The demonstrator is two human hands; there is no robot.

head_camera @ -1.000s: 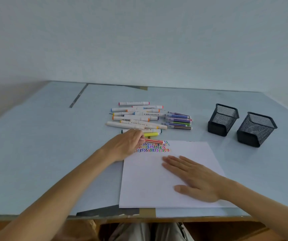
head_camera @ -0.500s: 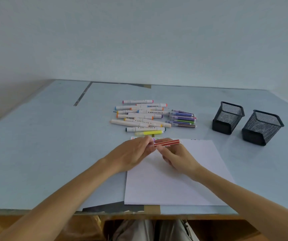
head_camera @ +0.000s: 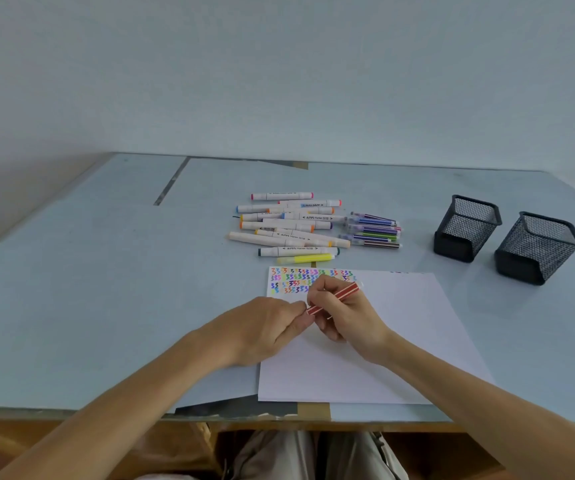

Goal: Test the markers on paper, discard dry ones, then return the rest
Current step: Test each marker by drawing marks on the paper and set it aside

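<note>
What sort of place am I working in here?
Probably a plain desk or craft workstation: a pale blue table against a bare wall, loose markers, scribbled test paper, two mesh pen holders.

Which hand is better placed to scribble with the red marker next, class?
Right. The right hand already grips the red marker over the paper, beside the test squiggles. The left hand only pinches its lower end, apparently the cap.

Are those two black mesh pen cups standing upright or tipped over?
Upright. Both black mesh pen cups stand on their bases on the blue table, open tops facing up. Nothing shows inside them, though the mesh hides their bottoms.
</note>
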